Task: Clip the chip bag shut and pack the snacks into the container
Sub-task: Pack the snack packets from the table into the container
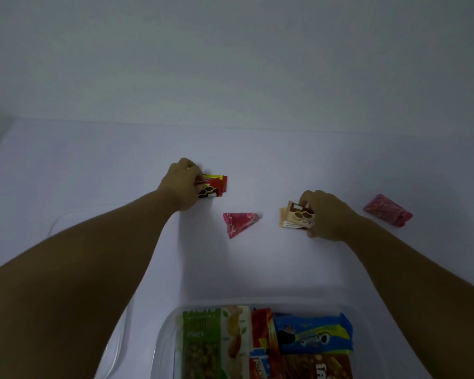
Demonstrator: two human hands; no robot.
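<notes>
Container point(170, 318) sits closest to you at the bottom edge, clear plastic, and I count four packs showing in it: one green snack bag point(200, 343) on the left, one red pack point(263, 332) next to it, one blue cookie pack point(312, 335) lying across the top right, and one brown pack point(320, 365) under that. They're all touching, packed side by side. What looks like one clear lid point(66, 217) lies flat on the white table point(257, 269) off to your left, mostly hidden under your left forearm.

Further out, both your arms are stretched forward. Your right hand point(326, 217) has its fingers curled over one small brown-and-tan snack packet point(294, 217), pinching it on the table. Between your two hands lies one pink triangular pouch point(240, 222), touched by neither. A second pink pouch point(387, 210) lies well out to the right of your right hand, so that's two pink ones loose.

Farthest out, your left hand point(182, 184) grips one red snack packet point(212, 186) at its left end, fingers wrapped round it; can't tell if it's lifted or still on the table. Behind all that is just a plain pale wall point(230, 50).
</notes>
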